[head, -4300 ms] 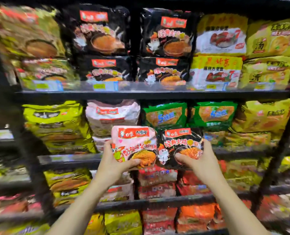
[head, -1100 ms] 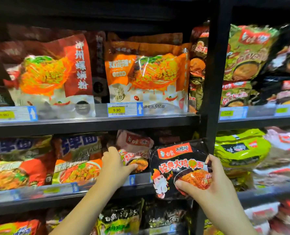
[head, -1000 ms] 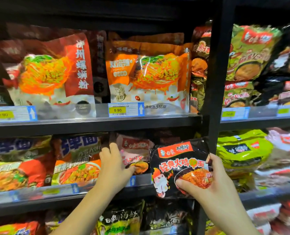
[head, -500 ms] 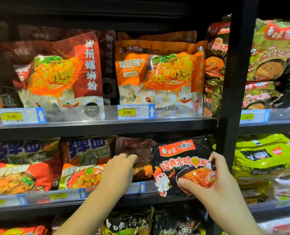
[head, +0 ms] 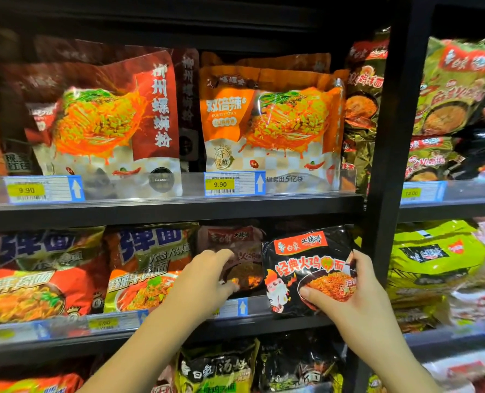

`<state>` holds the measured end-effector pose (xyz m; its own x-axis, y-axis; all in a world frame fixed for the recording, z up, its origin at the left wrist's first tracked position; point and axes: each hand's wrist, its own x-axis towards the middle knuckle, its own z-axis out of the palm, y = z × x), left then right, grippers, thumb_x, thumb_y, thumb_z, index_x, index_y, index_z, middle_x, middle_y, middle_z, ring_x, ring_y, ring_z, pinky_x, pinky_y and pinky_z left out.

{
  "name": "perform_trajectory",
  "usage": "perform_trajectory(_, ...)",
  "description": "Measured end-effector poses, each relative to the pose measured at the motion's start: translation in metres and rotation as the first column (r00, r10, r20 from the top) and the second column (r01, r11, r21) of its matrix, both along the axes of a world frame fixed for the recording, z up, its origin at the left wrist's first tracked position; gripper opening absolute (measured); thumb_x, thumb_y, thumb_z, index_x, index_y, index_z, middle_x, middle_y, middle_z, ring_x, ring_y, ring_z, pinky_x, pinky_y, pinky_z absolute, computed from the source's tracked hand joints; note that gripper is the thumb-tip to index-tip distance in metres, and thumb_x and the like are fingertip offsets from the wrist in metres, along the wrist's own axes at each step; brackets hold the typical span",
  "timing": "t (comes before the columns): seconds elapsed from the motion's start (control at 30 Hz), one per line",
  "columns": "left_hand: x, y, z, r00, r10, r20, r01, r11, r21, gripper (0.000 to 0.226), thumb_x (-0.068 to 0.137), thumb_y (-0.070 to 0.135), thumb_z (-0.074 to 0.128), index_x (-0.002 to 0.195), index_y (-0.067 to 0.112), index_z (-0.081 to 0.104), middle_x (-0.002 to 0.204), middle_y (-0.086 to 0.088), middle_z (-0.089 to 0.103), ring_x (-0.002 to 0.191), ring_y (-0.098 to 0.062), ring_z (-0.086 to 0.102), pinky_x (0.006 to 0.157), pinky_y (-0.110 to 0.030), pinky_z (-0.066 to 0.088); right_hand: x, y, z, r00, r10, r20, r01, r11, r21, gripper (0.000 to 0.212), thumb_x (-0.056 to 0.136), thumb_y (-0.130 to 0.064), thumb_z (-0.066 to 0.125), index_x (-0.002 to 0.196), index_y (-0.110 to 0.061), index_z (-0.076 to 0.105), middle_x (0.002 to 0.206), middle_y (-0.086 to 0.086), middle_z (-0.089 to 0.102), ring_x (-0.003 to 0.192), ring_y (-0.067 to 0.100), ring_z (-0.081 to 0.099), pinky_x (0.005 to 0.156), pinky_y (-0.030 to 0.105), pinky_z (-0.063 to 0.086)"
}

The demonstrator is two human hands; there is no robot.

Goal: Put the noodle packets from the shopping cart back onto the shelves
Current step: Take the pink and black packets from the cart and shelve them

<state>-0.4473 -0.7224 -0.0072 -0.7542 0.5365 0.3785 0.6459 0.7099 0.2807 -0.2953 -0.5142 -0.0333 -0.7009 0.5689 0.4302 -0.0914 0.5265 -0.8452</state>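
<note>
Pink plastic noodle packet (head: 237, 259) stands upright, deep in the middle shelf (head: 264, 326), dim, partly hidden behind left hand (head: 204, 279). Glossy black plastic noodle packet with orange label (head: 306, 268) upright, slightly tilted, at shelf front just right of pink one, pinched by right hand (head: 351, 296).

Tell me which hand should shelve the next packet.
The right hand, probably. Its fingers already hold the black packet just in front of the shelf, while the left hand is busy with the pink packet in the slot.
</note>
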Motion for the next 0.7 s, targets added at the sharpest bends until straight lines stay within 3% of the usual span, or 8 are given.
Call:
perform_trajectory(0.13, 0.013, -0.005, 0.003, 0.976, -0.186, 0.111, 0.165, 0.970, 0.177, 0.062, 0.082, 0.041, 0.081, 0.138, 0.039, 0.052, 0.119, 0.020, 0.058, 0.100, 0.000, 0.057, 0.085, -0.016, 0.048, -0.007, -0.002, 0.003, 1.000, -0.009, -0.025, 0.009, 1.000, 0.007, 0.087, 0.069, -0.032, 0.093, 0.133, -0.035, 0.035, 0.110, -0.015, 0.064, 0.093, 0.000, 0.065, 0.070, 0.017, 0.049)
perform_trajectory(0.3, 0.020, 0.002, 0.001, 0.954, -0.255, 0.159, 0.199, 0.931, 0.306, 0.068, 0.079, 0.045, 0.082, 0.137, 0.047, 0.047, 0.128, 0.019, 0.056, 0.105, 0.002, 0.060, 0.088, -0.023, 0.056, -0.022, 0.001, 0.010, 0.999, 0.039, -0.011, -0.039, 0.999, -0.015, 0.081, 0.075, -0.029, 0.090, 0.129, -0.042, 0.031, 0.112, -0.017, 0.063, 0.094, -0.002, 0.066, 0.070, 0.014, 0.049)
perform_trajectory(0.43, 0.020, -0.005, 0.001, 0.949, -0.268, 0.164, 0.194, 0.911, 0.364, 0.069, 0.078, 0.040, 0.084, 0.136, 0.047, 0.047, 0.122, 0.022, 0.060, 0.104, 0.003, 0.061, 0.088, -0.023, 0.056, -0.036, 0.013, 0.007, 1.000, 0.009, -0.009, -0.009, 1.000, -0.008, 0.086, 0.078, -0.030, 0.088, 0.145, -0.029, 0.034, 0.120, -0.013, 0.064, 0.104, 0.002, 0.065, 0.086, 0.022, 0.051)
perform_trajectory(0.57, 0.020, -0.016, 0.002, 0.961, -0.242, 0.135, 0.181, 0.917, 0.357, 0.059, 0.079, 0.039, 0.083, 0.128, 0.048, 0.052, 0.117, 0.025, 0.061, 0.103, 0.002, 0.061, 0.086, -0.023, 0.056, -0.049, 0.017, 0.003, 0.994, -0.058, 0.091, 0.051, 0.996, 0.072, 0.101, 0.080, -0.040, 0.085, 0.157, -0.021, 0.023, 0.148, 0.002, 0.049, 0.133, 0.020, 0.051, 0.111, 0.044, 0.046)
perform_trajectory(0.7, 0.021, -0.026, 0.004, 0.967, -0.230, 0.115, 0.176, 0.918, 0.355, 0.056, 0.080, 0.039, 0.082, 0.128, 0.046, 0.053, 0.115, 0.026, 0.061, 0.103, 0.001, 0.060, 0.086, -0.023, 0.055, -0.062, 0.019, 0.010, 0.949, -0.164, 0.270, 0.103, 0.969, 0.225, 0.093, 0.082, -0.039, 0.083, 0.153, -0.011, 0.029, 0.152, 0.011, 0.036, 0.142, 0.031, 0.033, 0.114, 0.044, 0.037)
